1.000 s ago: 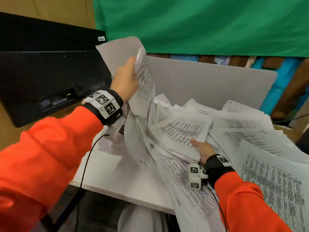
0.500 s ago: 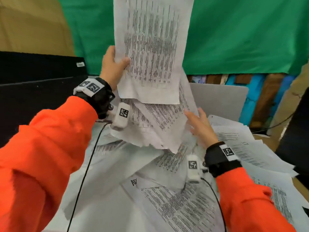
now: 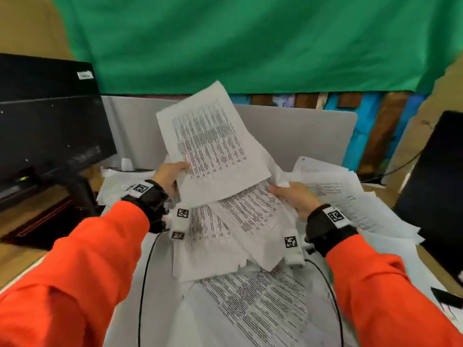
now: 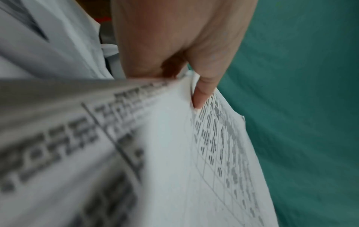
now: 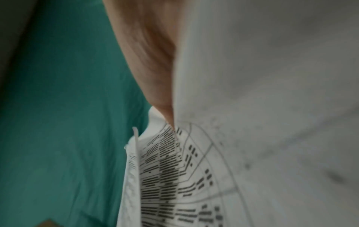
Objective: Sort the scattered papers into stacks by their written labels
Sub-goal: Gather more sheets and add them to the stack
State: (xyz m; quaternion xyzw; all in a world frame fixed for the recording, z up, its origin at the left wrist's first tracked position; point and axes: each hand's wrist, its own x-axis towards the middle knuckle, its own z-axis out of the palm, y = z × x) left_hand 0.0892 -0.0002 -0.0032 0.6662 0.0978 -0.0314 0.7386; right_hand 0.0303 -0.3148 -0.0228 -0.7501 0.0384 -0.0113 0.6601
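A loose bundle of printed sheets (image 3: 213,156) is raised over the desk, its pages fanned and drooping toward me. My left hand (image 3: 170,176) grips the bundle's left edge, thumb on top of the top sheet (image 4: 213,145). My right hand (image 3: 295,196) holds the right edge, with the thumb over the printed pages (image 5: 169,176) and the other fingers hidden behind. More printed papers (image 3: 255,304) lie spread on the white desk below, and a further heap of papers (image 3: 350,196) lies at the right.
A black monitor (image 3: 47,121) stands at the left, a dark screen (image 3: 436,186) at the right. A grey divider panel (image 3: 300,131) runs along the desk's back, with a green cloth (image 3: 250,41) behind it. Thin black cables (image 3: 145,271) hang from both wrists.
The bundle has come down from high in front of the green cloth to desk height. My right hand has moved from touching the sheets to holding their right edge.
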